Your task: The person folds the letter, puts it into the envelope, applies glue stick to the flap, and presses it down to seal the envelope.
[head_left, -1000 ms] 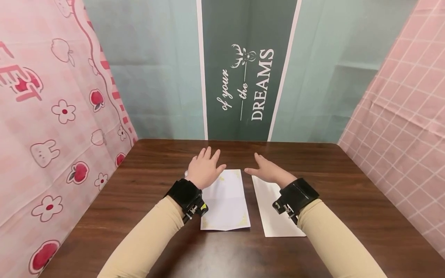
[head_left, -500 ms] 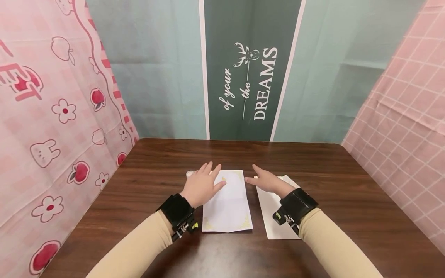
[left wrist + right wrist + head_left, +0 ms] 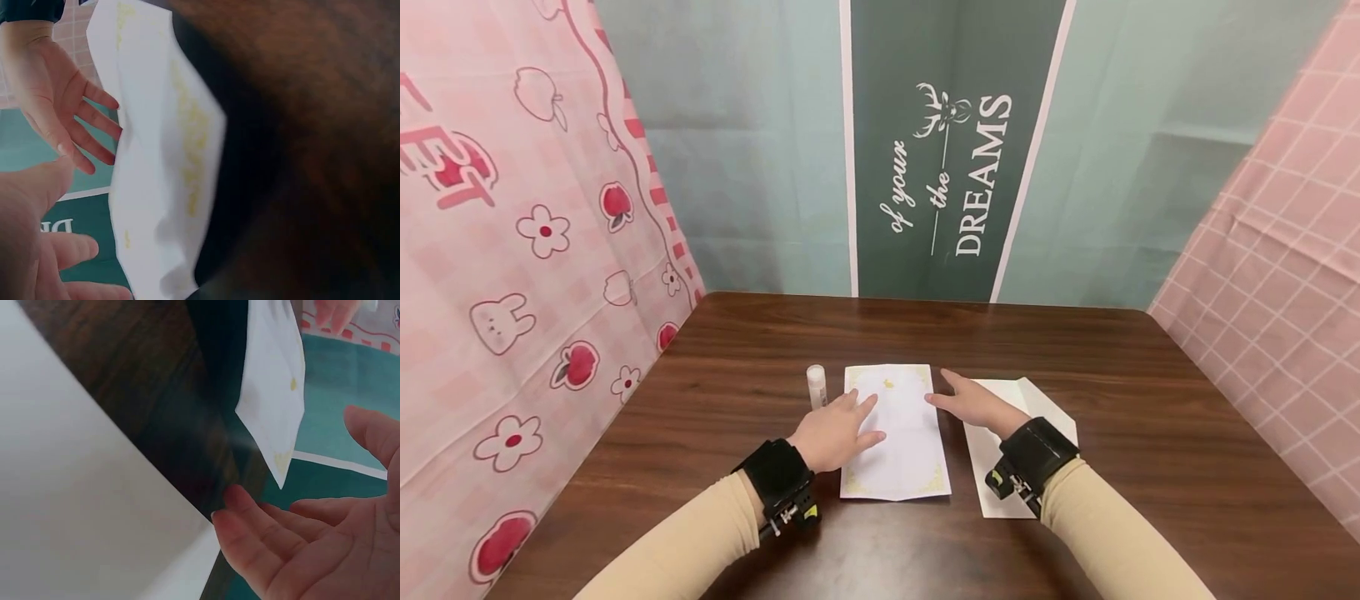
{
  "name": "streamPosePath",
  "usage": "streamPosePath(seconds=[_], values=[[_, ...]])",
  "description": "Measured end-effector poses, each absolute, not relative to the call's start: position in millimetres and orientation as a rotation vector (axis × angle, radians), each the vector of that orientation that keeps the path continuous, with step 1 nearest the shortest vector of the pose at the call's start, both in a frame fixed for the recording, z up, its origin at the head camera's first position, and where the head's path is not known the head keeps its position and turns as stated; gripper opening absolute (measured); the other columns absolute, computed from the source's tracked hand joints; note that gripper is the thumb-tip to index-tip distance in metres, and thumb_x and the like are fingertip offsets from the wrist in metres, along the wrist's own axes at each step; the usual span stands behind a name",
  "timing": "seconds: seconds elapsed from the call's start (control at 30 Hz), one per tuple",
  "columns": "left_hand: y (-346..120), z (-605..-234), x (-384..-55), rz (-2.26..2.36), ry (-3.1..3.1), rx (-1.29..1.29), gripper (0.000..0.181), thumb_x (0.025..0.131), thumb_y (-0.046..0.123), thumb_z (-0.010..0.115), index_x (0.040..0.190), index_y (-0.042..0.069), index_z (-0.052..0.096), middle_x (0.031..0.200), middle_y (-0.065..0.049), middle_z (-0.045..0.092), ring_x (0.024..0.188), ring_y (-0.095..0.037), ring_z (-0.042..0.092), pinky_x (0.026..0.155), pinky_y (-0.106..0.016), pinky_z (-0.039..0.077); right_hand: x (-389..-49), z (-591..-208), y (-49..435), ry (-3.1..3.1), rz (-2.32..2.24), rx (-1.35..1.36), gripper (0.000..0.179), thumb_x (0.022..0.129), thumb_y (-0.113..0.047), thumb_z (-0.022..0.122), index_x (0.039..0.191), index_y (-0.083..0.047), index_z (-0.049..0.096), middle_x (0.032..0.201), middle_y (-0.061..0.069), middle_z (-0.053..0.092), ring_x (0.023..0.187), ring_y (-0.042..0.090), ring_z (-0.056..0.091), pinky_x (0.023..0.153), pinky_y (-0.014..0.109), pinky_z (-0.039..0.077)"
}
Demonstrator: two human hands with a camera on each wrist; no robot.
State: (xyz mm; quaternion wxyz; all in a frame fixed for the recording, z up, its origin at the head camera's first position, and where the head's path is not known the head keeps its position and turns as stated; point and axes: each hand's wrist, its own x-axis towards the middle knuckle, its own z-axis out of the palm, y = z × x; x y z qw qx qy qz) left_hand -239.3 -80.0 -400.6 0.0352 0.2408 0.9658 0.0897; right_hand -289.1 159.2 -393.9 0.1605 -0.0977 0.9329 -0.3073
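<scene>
Drawing back, left hand (image 3: 833,435) and right hand (image 3: 973,402) are spreading empty fingers about the bordered sheet (image 3: 904,442), apparently positioning, the next move likely needing an edge pinch.

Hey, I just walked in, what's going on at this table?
Someone has both hands out over some paper, and neither is gripping anything. The left hand is open over the left edge of a creased white sheet with yellow corner decorations. The right hand is open near its right edge, partly in front of what looks like an envelope. A white tube, probably a glue stick, stands on the table beyond the left hand.
</scene>
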Motion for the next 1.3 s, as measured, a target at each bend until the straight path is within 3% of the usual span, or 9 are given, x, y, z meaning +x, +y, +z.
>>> streamPosePath(seconds=[0.2, 0.4, 0.63, 0.97, 1.3], values=[[-81.4, -410.6, -239.6, 0.456, 2.885, 0.626, 0.069, 0.092, 0.050, 0.048, 0.140, 0.001, 0.038, 0.136, -0.030, 0.040, 0.119, -0.034, 0.049, 0.087, -0.046, 0.046, -289.8, -403.1, 158.9, 2.638, -0.932, -0.240, 0.070, 0.094, -0.033, 0.052, 0.141, 0.009, 0.024, 0.138, 0.028, 0.039, 0.126, 0.040, 0.039, 0.098, 0.052, 0.034], [-80.7, -418.9, -237.9, 0.539, 2.862, 0.552, 0.074, 0.092, 0.051, 0.049, 0.141, -0.003, 0.034, 0.137, -0.034, 0.035, 0.114, -0.037, 0.053, 0.085, -0.046, 0.047, -290.6, -410.5, 159.6, 2.579, -1.043, -0.217, 0.067, 0.093, -0.026, 0.056, 0.141, 0.010, 0.025, 0.125, 0.025, 0.051, 0.107, 0.032, 0.056, 0.080, 0.040, 0.050], [-81.5, -422.6, -238.4, 0.630, 2.868, 0.546, 0.074, 0.092, 0.047, 0.052, 0.140, -0.006, 0.032, 0.136, -0.037, 0.033, 0.119, -0.039, 0.048, 0.090, -0.047, 0.043, -290.9, -413.5, 158.0, 2.572, -1.039, -0.212, 0.068, 0.090, -0.018, 0.062, 0.140, 0.010, 0.026, 0.113, 0.017, 0.056, 0.089, 0.022, 0.060, 0.075, 0.036, 0.052], [-85.1, -425.0, -236.1, 0.644, 2.851, 0.607, 0.071, 0.091, 0.043, 0.055, 0.141, -0.003, 0.034, 0.137, -0.036, 0.033, 0.121, -0.036, 0.046, 0.093, -0.045, 0.042, -290.6, -416.1, 152.1, 2.596, -1.057, -0.208, 0.070, 0.086, -0.006, 0.065, 0.141, 0.010, 0.025, 0.104, 0.016, 0.057, 0.074, 0.019, 0.059, 0.068, 0.033, 0.052], [-88.5, -422.9, -230.7, 0.625, 2.825, 0.713, 0.063, 0.090, 0.037, 0.058, 0.137, -0.002, 0.041, 0.139, -0.031, 0.035, 0.130, -0.039, 0.033, 0.101, -0.048, 0.033, -290.7, -420.4, 147.6, 2.609, -1.107, -0.244, 0.072, 0.085, 0.001, 0.064, 0.144, 0.004, 0.023, 0.092, 0.015, 0.056, 0.072, 0.021, 0.057, 0.066, 0.034, 0.053]])
